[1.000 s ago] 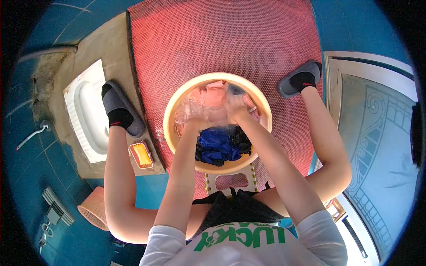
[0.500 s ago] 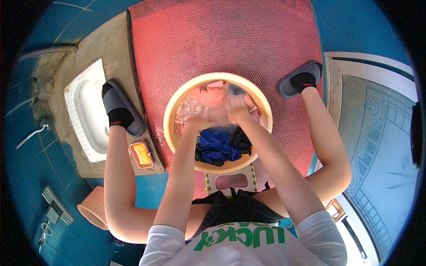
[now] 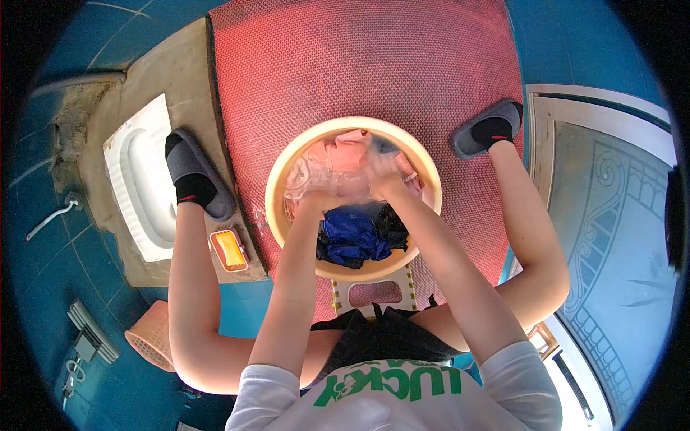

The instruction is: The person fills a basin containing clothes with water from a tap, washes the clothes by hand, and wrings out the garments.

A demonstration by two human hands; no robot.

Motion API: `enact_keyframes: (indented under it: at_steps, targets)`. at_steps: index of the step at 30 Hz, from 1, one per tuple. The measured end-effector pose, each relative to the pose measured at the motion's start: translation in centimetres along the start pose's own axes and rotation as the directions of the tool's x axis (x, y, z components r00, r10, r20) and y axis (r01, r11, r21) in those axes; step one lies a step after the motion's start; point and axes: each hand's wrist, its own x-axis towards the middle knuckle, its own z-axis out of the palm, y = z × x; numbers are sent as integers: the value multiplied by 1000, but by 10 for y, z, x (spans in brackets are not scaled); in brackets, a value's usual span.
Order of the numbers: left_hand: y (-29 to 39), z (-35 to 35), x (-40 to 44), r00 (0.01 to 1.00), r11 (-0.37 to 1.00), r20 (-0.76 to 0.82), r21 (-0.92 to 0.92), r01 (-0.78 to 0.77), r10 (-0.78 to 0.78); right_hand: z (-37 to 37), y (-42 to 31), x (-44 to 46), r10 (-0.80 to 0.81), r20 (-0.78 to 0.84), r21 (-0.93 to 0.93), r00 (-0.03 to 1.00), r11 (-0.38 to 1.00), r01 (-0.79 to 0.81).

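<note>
Both hands (image 3: 323, 199) (image 3: 386, 187) dip into the basin (image 3: 275, 188), likely set close for easy reach; their grip I cannot tell. Pink cloth (image 3: 350, 154) lies at twelve o'clock, blue cloth (image 3: 352, 235) at six.

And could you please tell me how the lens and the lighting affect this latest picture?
Head view: wide-angle distortion bows the red mat, and the corners are black; head view: the squat toilet looks bright, while the tiled wall darkens at lower left; head view: hazy water obscures the fingers of the left hand and right hand.
</note>
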Motion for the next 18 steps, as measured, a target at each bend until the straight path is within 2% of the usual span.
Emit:
enact_keyframes:
  at_steps: [3,5,6,8,12,14,15,17,18]
  targets:
    - [-11,10,15,997,998,-37,-7,-62,61,2,0,0,1,22,49,1000,999,-2]
    - [-20,18,25,981,989,-127,24,-143,145,9,1,2,-11,-59,55,998,998,14]
    - [-22,22,31,981,989,-127,24,-144,146,12,1,4,-10,-59,55,998,998,13]
    - [-14,18,21,995,997,-79,57,-48,53,26,2,16,-7,-65,13,998,1000,8]
    - [-11,14,10,980,991,-161,-56,-125,114,0,2,5,-32,42,-100,999,994,36]
    - [-11,9,17,999,999,12,34,-39,39,-2,4,3,-47,86,-50,995,997,52]
    - [-12,10,17,999,999,12,34,-41,41,-4,6,2,-46,87,-51,995,997,50]
    - [-14,14,19,998,999,-57,36,-8,10,-5,13,1,-162,59,143,985,978,152]
    - [-14,13,18,998,999,-58,35,-10,12,6,17,6,-161,59,141,985,978,151]
